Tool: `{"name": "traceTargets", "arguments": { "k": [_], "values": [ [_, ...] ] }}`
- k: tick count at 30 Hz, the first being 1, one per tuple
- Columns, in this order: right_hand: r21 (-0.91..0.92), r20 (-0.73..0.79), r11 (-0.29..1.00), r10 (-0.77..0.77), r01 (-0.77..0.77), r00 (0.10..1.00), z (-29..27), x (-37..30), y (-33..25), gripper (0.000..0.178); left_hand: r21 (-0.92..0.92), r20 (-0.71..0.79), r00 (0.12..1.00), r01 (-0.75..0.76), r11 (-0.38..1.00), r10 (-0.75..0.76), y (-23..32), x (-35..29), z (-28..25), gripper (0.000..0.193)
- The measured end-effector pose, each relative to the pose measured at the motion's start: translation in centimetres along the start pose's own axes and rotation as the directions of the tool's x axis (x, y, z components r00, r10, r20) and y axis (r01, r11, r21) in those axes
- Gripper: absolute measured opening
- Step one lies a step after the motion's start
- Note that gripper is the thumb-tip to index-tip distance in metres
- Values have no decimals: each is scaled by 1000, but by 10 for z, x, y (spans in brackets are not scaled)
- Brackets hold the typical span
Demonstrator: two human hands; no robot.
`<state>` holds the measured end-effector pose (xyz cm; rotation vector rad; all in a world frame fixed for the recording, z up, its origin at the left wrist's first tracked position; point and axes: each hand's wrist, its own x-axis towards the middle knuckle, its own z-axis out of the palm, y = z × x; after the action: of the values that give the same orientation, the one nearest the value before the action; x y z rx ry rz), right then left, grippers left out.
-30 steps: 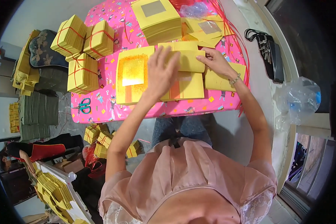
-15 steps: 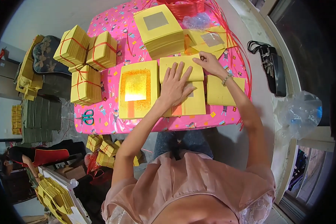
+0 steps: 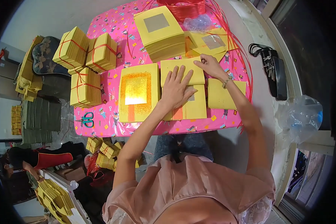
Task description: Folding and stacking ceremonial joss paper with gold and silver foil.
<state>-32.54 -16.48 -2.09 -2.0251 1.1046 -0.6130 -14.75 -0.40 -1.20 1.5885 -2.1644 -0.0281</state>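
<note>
My left hand (image 3: 174, 89) lies flat with fingers spread on a folded sheet of yellow joss paper (image 3: 195, 76), on top of a pile in the middle of the table. At the fold's upper right corner, the thumb and fingers of my right hand (image 3: 211, 67) are pinched together on the paper edge. Left of the pile, a joss paper stack (image 3: 124, 89) shows a shiny gold square with an orange speckled border. Beside my right forearm rests a smaller, plain yellow folded stack (image 3: 224, 98). A beaded bracelet circles my right wrist.
The pink patterned tablecloth (image 3: 117, 128) carries a tall yellow paper stack (image 3: 162, 41), red-tied bundles (image 3: 86, 87), teal-handled scissors (image 3: 87, 120), red plastic strands (image 3: 239, 46) and crumpled clear plastic (image 3: 197, 23). Keys (image 3: 268, 66) lie at right. Another person (image 3: 22, 158) works at lower left.
The table and everything on it sit slightly lower in the picture. Both hands keep nearly the same place on the folded paper.
</note>
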Motion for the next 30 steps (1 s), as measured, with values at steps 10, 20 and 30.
{"name": "traceTargets", "arguments": {
  "k": [10,20,30],
  "values": [
    [27,3,999,16,-17,1000,-8,1,4,39,26,102,995,-3,1000,0,-1,1,4,76],
    [-60,259,981,-161,182,952,-22,-40,-87,20,59,149,989,4,998,-13,-8,-2,8,79],
    [-212,492,969,-5,125,871,2,-40,-68,23,56,152,988,-10,998,1,-9,-3,12,82]
  ]
}}
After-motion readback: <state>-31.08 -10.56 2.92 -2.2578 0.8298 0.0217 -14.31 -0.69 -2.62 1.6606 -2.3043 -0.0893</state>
